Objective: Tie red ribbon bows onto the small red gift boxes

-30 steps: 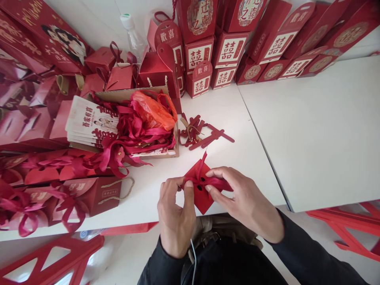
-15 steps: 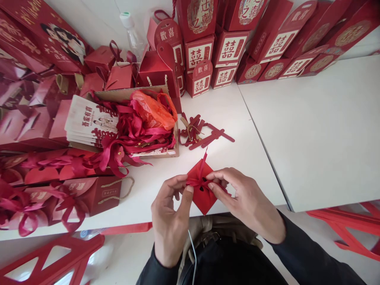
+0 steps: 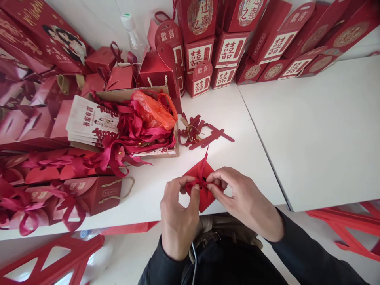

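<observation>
A small red box (image 3: 207, 201) sits at the table's front edge, turned so its top looks like a diamond. Red ribbon (image 3: 202, 168) crosses its top and is gathered into a knot or bow at the middle, with one thin tail pointing away from me. My left hand (image 3: 180, 213) pinches the ribbon on the left side of the knot between thumb and index finger. On the other side, my right hand (image 3: 237, 190) pinches the ribbon close to the knot. Both sets of fingertips touch the box top and partly hide the ribbon.
Beyond the box lie dark red strips (image 3: 204, 132) in a loose pile. To the left stands a cardboard box (image 3: 177, 144) holding ribbons, printed cards (image 3: 89, 118) and an orange plastic bag (image 3: 154, 111). Red gift boxes (image 3: 198, 55) line the back and left. A seam crosses the white table (image 3: 311, 130).
My left hand has shifted right and inward, its thumb now nearer the knot. The box has turned slightly. My right hand has barely moved and keeps its pinch.
</observation>
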`<action>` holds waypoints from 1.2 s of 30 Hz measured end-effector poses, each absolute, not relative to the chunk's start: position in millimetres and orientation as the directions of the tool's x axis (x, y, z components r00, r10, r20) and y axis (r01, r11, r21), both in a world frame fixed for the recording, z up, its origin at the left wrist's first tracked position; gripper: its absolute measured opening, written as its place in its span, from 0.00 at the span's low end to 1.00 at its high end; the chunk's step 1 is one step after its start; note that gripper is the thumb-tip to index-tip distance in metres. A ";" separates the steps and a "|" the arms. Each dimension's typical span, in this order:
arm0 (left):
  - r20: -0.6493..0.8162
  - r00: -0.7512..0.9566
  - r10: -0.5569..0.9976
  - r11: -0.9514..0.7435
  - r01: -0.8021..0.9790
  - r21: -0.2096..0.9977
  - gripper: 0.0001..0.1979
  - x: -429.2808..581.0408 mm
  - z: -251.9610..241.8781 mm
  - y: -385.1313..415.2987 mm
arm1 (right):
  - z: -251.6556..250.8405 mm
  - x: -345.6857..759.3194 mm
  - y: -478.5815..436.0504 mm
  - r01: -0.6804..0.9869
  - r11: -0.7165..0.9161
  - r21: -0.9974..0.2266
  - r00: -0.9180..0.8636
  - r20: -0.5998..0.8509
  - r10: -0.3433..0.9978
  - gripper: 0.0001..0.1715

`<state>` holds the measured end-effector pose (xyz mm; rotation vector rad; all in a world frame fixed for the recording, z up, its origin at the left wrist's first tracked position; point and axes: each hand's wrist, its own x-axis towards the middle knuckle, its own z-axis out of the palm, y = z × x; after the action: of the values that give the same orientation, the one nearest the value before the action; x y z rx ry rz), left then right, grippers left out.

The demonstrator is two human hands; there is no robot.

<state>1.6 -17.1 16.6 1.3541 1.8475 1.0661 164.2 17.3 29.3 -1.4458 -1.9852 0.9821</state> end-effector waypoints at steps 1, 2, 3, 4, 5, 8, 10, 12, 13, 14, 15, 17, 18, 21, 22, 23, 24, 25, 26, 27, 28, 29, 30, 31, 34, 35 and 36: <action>-0.003 -0.293 0.956 0.145 0.465 0.874 0.04 1.7 15.2 -17.1 | 30.3 163.8 17.9 0.595 0.170 -0.785 -0.315 -0.034 0.948 0.08; 0.001 -0.292 0.957 0.138 0.456 0.879 0.03 1.6 14.0 -17.3 | 31.8 163.3 18.6 0.593 0.153 -0.790 -0.309 -0.048 0.950 0.08; 0.002 -0.291 0.957 0.133 0.446 0.885 0.03 1.5 13.0 -17.6 | 33.4 162.9 19.3 0.585 0.131 -0.800 -0.303 -0.067 0.951 0.07; 0.001 -0.291 0.957 0.131 0.433 0.892 0.03 1.3 12.2 -17.9 | 35.0 162.4 19.9 0.571 0.104 -0.814 -0.298 -0.087 0.951 0.06; 0.001 -0.292 0.956 0.127 0.418 0.899 0.03 1.3 11.5 -18.3 | 36.5 161.9 20.4 0.555 0.077 -0.829 -0.294 -0.108 0.950 0.05; 0.011 -0.294 0.956 0.112 0.397 0.911 0.03 1.9 10.3 -19.4 | 38.3 160.6 21.3 0.518 0.028 -0.855 -0.281 -0.139 0.950 0.05; 0.033 -0.295 0.955 0.098 0.420 0.902 0.03 3.0 9.7 -19.9 | 36.9 160.2 21.1 0.521 0.026 -0.853 -0.274 -0.139 0.952 0.05; 0.061 -0.285 0.957 0.084 0.471 0.878 0.03 4.6 9.4 -19.9 | 34.7 160.3 20.5 0.538 0.038 -0.842 -0.271 -0.130 0.954 0.04; 0.072 -0.275 0.959 0.079 0.500 0.862 0.04 5.4 9.3 -19.7 | 33.8 160.5 20.2 0.551 0.047 -0.833 -0.273 -0.127 0.954 0.04; 0.083 -0.262 0.962 0.072 0.530 0.845 0.04 6.2 9.2 -19.3 | 33.3 160.9 19.9 0.564 0.058 -0.824 -0.275 -0.121 0.954 0.04; 0.095 -0.243 0.965 0.059 0.558 0.828 0.06 6.8 9.0 -18.9 | 33.3 161.2 19.8 0.576 0.068 -0.814 -0.280 -0.118 0.953 0.04; 0.126 -0.207 0.970 0.023 0.595 0.803 0.06 7.4 8.5 -17.8 | 35.0 161.9 20.0 0.591 0.083 -0.802 -0.294 -0.119 0.948 0.05; 0.138 -0.197 0.971 0.009 0.602 0.798 0.05 7.4 8.0 -17.3 | 36.5 162.2 20.3 0.592 0.085 -0.802 -0.300 -0.120 0.946 0.05; 0.149 -0.201 0.968 -0.001 0.592 0.806 0.05 6.3 6.3 -16.5 | 42.3 162.4 22.0 0.584 0.074 -0.808 -0.310 -0.138 0.941 0.05; 0.148 -0.208 0.967 0.002 0.583 0.812 0.05 5.9 5.7 -16.5 | 44.0 162.4 22.8 0.581 0.068 -0.811 -0.313 -0.145 0.939 0.05; 0.149 -0.212 0.966 0.001 0.576 0.817 0.05 5.7 5.1 -16.6 | 45.1 162.3 23.5 0.579 0.064 -0.813 -0.318 -0.152 0.936 0.05; 0.153 -0.213 0.965 -0.004 0.570 0.821 0.06 5.5 4.6 -16.9 | 45.6 162.2 24.3 0.576 0.064 -0.815 -0.322 -0.154 0.934 0.06; 0.157 -0.212 0.964 -0.009 0.567 0.824 0.06 5.5 4.1 -17.2 | 45.2 162.1 25.2 0.571 0.067 -0.818 -0.329 -0.153 0.932 0.06; 0.161 -0.210 0.964 -0.014 0.567 0.824 0.06 5.6 3.6 -17.5 | 44.0 162.0 26.0 0.566 0.076 -0.821 -0.336 -0.146 0.930 0.06; 0.166 -0.208 0.964 -0.019 0.569 0.822 0.06 5.8 3.2 -17.8 | 42.1 161.8 26.7 0.563 0.093 -0.821 -0.345 -0.132 0.929 0.06; 0.171 -0.206 0.963 -0.023 0.574 0.819 0.06 6.1 2.6 -18.1 | 39.7 161.7 27.3 0.563 0.120 -0.818 -0.354 -0.107 0.929 0.06; 0.177 -0.207 0.962 -0.025 0.578 0.816 0.06 6.3 2.0 -18.2 | 37.1 161.7 27.7 0.566 0.156 -0.810 -0.362 -0.075 0.929 0.06; 0.181 -0.208 0.961 -0.026 0.583 0.812 0.07 6.6 1.4 -18.3 | 34.4 161.7 27.9 0.571 0.195 -0.797 -0.370 -0.038 0.928 0.07; 0.185 -0.209 0.960 -0.027 0.588 0.808 0.07 6.8 0.5 -18.3 | 32.0 161.7 27.9 0.576 0.235 -0.782 -0.379 -0.001 0.925 0.08; 0.200 -0.214 0.956 -0.032 0.603 0.797 0.07 8.1 -2.6 -18.1 | 27.2 162.0 26.6 0.581 0.326 -0.746 -0.405 0.082 0.910 0.11; 0.211 -0.214 0.954 -0.039 0.609 0.792 0.08 8.6 -3.9 -18.0 | 26.2 162.0 26.1 0.579 0.347 -0.738 -0.411 0.104 0.906 0.12; 0.227 -0.211 0.951 -0.051 0.617 0.785 0.09 9.1 -5.1 -18.0 | 25.3 161.9 25.6 0.577 0.369 -0.729 -0.415 0.128 0.901 0.12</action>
<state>9.1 -18.0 -5.1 1.6621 1.8403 1.1566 161.9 25.6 25.3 -1.2730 -2.1174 0.8249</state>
